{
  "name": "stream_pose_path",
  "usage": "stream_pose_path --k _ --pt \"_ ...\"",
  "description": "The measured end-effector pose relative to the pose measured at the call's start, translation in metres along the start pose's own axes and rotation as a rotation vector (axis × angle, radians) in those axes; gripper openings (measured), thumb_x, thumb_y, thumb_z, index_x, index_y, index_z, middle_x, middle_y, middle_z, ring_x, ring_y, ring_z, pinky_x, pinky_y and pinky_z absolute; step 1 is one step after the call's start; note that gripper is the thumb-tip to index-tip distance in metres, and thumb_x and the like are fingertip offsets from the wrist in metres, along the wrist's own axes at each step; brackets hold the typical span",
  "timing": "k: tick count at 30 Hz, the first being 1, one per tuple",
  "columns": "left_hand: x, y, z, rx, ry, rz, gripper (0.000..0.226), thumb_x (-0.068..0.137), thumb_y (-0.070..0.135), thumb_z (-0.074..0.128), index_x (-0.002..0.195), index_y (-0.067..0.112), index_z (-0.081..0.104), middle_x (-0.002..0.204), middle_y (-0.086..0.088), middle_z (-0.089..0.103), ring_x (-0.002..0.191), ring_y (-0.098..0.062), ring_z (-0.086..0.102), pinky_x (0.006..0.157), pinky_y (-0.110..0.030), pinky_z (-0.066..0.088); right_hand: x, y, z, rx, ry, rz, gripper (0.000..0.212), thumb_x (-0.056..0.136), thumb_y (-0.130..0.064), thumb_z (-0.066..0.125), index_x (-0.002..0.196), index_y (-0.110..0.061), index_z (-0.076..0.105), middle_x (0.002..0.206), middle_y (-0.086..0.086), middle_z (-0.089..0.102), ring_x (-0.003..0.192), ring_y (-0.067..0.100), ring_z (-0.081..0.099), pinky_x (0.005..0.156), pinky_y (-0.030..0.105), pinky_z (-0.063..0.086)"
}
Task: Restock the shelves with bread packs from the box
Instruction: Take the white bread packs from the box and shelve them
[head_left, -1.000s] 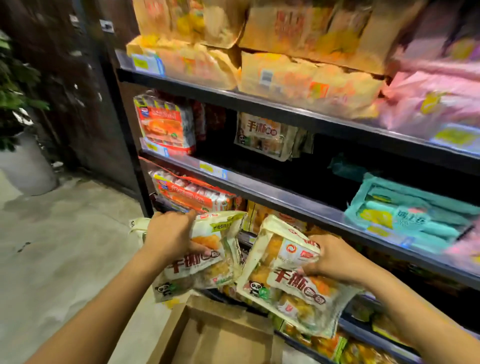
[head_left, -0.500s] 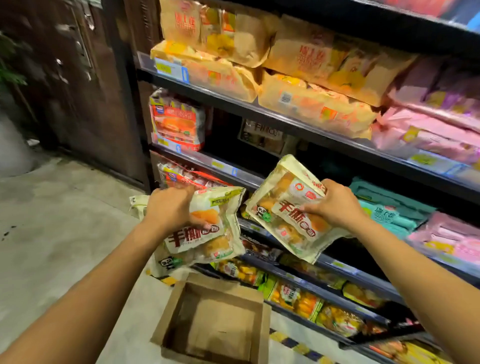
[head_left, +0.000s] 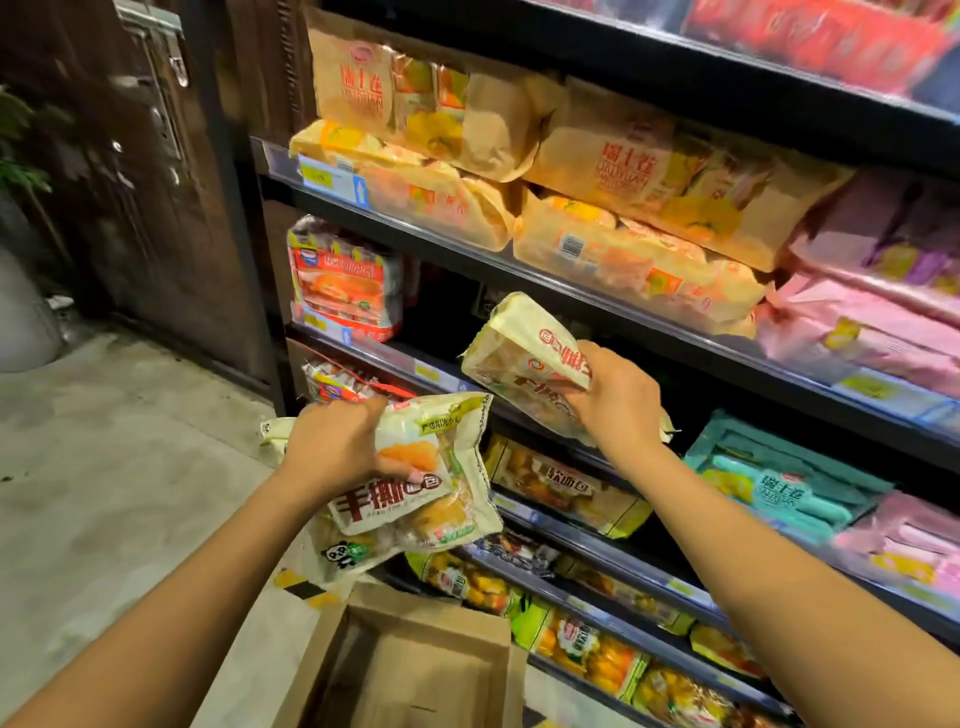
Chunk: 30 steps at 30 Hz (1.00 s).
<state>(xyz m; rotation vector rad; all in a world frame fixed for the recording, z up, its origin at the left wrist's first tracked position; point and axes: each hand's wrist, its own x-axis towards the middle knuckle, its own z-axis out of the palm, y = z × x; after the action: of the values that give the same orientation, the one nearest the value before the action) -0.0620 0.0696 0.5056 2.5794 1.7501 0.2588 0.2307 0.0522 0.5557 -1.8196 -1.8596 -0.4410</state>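
Shop shelving in dark metal tiers rises ahead of me over a grey concrete floor (head_left: 104, 467); at its middle my right hand (head_left: 618, 400) has its fingers curled round one cream bread pack (head_left: 519, 358), tilted and held up at the mouth of the dark gap on the middle shelf (head_left: 384, 353), not yet resting there as far as I can tell; my left hand (head_left: 332, 447) grips a second bread pack (head_left: 431, 483) by its upper edge, lower and nearer to me, with what looks like another of the same kind bunched behind it, though I cannot be sure of the count; below, the cardboard box (head_left: 431, 618) stands open on the floor at the foot of the shelving, and the part of its inside that shows is bare card with no pack in it, its near end cut off by the edge of view; so I judge the job close to done, the packs in my hands being the last to place; around the gap, a red-labelled pack (head_left: 343, 286) stands at the shelf's left end and teal packs (head_left: 779, 488) lie further right on it; brown paper loaves (head_left: 597, 249) are piled on the tier above with pink packs (head_left: 857, 332) beside them; yellow-green packs (head_left: 587, 644) line the lowest tiers.
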Motion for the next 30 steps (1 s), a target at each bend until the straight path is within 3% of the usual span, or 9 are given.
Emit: stream_pose_path --k 6,11,15,17,20,22,24,28,30 --pt "0.028 0.012 -0.005 -0.021 0.019 -0.03 0.083 0.046 0.089 0.06 0.076 0.015 0.039 0.056 0.006 0.043 0.057 -0.022 0.047 0.045 -0.031 0.025 0.037 0.001 0.018 -0.106 0.02 -0.154 0.055 0.066 -0.028 0.084 0.113 -0.009 0.065 0.082 0.01 0.069 0.066 0.034 0.067 0.047 0.031 0.042" --pt "0.042 0.022 -0.003 -0.055 0.02 -0.068 0.082 0.046 0.089 0.06 0.082 0.017 0.045 0.07 0.002 0.058 0.063 -0.022 0.051 0.052 -0.032 0.036 0.051 -0.001 0.03 -0.214 0.033 -0.265 0.064 0.051 -0.033 0.092 0.105 -0.009 0.068 0.071 0.007 0.067 0.047 0.028 0.062 0.04 0.022 0.031" --pt "0.043 0.021 0.002 -0.118 -0.013 -0.099 0.087 0.043 0.092 0.057 0.087 0.018 0.05 0.077 0.001 0.063 0.077 -0.025 0.063 0.058 -0.032 0.04 0.05 0.003 0.033 -0.204 0.24 -0.352 0.064 0.044 -0.017 0.091 0.103 -0.005 0.07 0.076 0.008 0.07 0.048 0.027 0.061 0.039 0.023 0.035" --pt "0.042 0.018 0.004 -0.153 -0.016 -0.106 0.093 0.035 0.099 0.045 0.084 0.02 0.048 0.071 0.006 0.057 0.074 -0.024 0.062 0.057 -0.032 0.039 0.049 0.001 0.029 -0.203 0.322 -0.399 0.055 0.049 -0.01 0.086 0.101 -0.006 0.071 0.078 0.007 0.071 0.049 0.026 0.06 0.04 0.023 0.035" --pt "0.037 0.016 0.004 -0.124 -0.022 -0.092 0.097 0.028 0.103 0.03 0.078 0.021 0.042 0.059 0.012 0.043 0.061 -0.02 0.051 0.049 -0.03 0.03 0.048 0.0 0.033 -0.115 0.116 -0.294 0.059 0.057 -0.021 0.087 0.111 -0.008 0.066 0.084 0.008 0.071 0.06 0.03 0.066 0.046 0.028 0.041" --pt "0.033 0.018 0.004 -0.095 -0.041 -0.092 0.095 0.033 0.1 0.04 0.082 0.019 0.045 0.059 0.012 0.041 0.061 -0.019 0.047 0.049 -0.031 0.028 0.046 0.003 0.04 -0.072 -0.119 -0.15 0.057 0.07 -0.035 0.081 0.12 -0.016 0.062 0.095 0.007 0.071 0.078 0.032 0.069 0.056 0.033 0.046" --pt "0.027 0.018 0.007 -0.106 -0.059 -0.107 0.087 0.04 0.094 0.053 0.083 0.019 0.044 0.064 0.008 0.047 0.065 -0.02 0.049 0.053 -0.031 0.033 0.045 0.008 0.045 0.024 -0.244 -0.004 0.051 0.077 -0.047 0.073 0.121 -0.025 0.062 0.103 0.003 0.073 0.091 0.028 0.068 0.066 0.035 0.048" --pt "0.016 0.014 0.016 -0.176 -0.076 -0.12 0.093 0.032 0.099 0.041 0.085 0.023 0.045 0.073 0.009 0.057 0.071 -0.018 0.061 0.056 -0.031 0.044 0.053 0.013 0.04 0.27 -0.429 0.26 0.049 0.074 -0.054 0.071 0.117 -0.029 0.066 0.102 -0.003 0.073 0.095 0.021 0.067 0.07 0.032 0.048" --pt "0.012 0.016 0.018 -0.165 -0.083 -0.119 0.097 0.031 0.098 0.038 0.089 0.022 0.048 0.074 0.01 0.056 0.069 -0.016 0.058 0.054 -0.03 0.041 0.06 0.015 0.043 0.335 -0.559 0.345 0.059 0.07 -0.061 0.07 0.118 -0.028 0.064 0.102 -0.001 0.073 0.097 0.022 0.067 0.076 0.035 0.054"
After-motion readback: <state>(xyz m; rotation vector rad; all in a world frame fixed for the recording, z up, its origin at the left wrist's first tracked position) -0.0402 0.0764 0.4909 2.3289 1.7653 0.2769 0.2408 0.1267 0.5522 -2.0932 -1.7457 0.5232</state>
